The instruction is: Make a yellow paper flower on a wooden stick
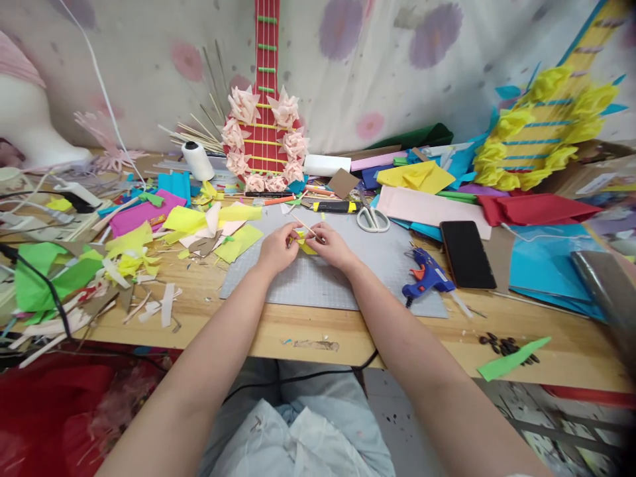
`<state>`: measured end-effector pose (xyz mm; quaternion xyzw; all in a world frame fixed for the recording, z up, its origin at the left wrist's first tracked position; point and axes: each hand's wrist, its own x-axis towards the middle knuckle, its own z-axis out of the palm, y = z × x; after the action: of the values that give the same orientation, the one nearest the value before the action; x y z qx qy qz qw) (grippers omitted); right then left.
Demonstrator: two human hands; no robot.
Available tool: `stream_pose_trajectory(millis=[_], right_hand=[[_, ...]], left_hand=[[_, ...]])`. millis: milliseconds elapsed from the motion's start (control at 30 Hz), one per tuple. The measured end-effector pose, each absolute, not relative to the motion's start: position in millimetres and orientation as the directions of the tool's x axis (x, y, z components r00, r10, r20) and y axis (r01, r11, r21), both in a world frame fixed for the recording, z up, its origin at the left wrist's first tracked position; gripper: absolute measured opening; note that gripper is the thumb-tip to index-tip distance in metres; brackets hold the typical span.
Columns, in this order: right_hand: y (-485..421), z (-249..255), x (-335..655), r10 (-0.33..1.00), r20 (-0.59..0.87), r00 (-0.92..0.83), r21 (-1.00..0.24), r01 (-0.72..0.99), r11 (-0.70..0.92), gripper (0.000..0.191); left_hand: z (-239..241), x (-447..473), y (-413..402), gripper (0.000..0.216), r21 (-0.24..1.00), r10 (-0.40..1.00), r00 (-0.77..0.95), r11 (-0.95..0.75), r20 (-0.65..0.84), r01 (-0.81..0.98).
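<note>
The left hand [279, 248] and right hand [330, 245] pinch yellow paper [309, 250] and a stick [303, 224], seemingly unfinished, while the red guitar [267, 132] already bears flowers [294, 144].

yellow paper [309, 250] pinched over a grey mat [318, 285]

the left hand [279, 248] and right hand [332, 245] hold it, a thin stick [302, 224] slanting from the right. scissors [373, 220] and a blue glue gun [428, 277] lie on the mat, a black phone [468, 254] near the gun. behind stands a red guitar [258, 132] ringed with pink flowers [294, 142].
</note>
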<state>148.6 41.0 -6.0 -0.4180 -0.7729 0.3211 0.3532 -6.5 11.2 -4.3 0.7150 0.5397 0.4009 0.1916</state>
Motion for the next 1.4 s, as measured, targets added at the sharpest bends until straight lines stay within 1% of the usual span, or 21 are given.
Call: stream_pose_trajectory(millis=[333, 500, 567, 633, 700, 767, 900, 1100, 1267, 1400], right_hand=[[40, -4, 150, 0.836, 0.318, -0.447, -0.752, 0.418, 0.51, 0.012], [33, -1, 149, 0.816, 0.348, -0.462, -0.676, 0.479, 0.56, 0.021], [31, 0, 148, 0.825, 0.347, -0.445, -0.655, 0.514, 0.553, 0.019], [30, -1, 145, 0.839, 0.345, -0.421, -0.648, 0.539, 0.537, 0.014], [30, -3, 144, 0.849, 0.34, -0.405, -0.65, 0.551, 0.524, 0.013], [31, -5, 143, 0.849, 0.339, -0.406, -0.652, 0.549, 0.523, 0.014], [33, -7, 143, 0.846, 0.347, -0.404, -0.66, 0.536, 0.526, 0.017], [34, -6, 142, 0.857, 0.337, -0.391, -0.69, 0.516, 0.507, 0.017], [35, -6, 140, 0.874, 0.328, -0.358, -0.729, 0.492, 0.475, 0.015], [37, -6, 140, 0.881, 0.324, -0.344, -0.744, 0.482, 0.462, 0.015]], left_hand=[[-6, -10, 14, 0.036, 0.75, 0.928, 0.061, -0.333, 0.367, 0.571], [-4, -11, 16, 0.036, 0.795, 0.931, 0.044, -0.333, 0.362, 0.506], [-3, -14, 17, 0.04, 0.808, 0.929, 0.058, -0.348, 0.366, 0.476], [-2, -18, 17, 0.046, 0.81, 0.927, 0.118, -0.37, 0.357, 0.455], [-2, -22, 17, 0.049, 0.809, 0.923, 0.193, -0.385, 0.334, 0.445], [-1, -24, 17, 0.045, 0.814, 0.923, 0.23, -0.382, 0.309, 0.438], [0, -22, 17, 0.035, 0.835, 0.932, 0.22, -0.356, 0.287, 0.42], [-5, -20, 20, 0.03, 0.864, 0.945, 0.176, -0.324, 0.277, 0.385], [-8, -19, 22, 0.031, 0.906, 0.958, 0.134, -0.283, 0.253, 0.316], [-3, -18, 19, 0.036, 0.923, 0.957, 0.156, -0.279, 0.245, 0.263]])
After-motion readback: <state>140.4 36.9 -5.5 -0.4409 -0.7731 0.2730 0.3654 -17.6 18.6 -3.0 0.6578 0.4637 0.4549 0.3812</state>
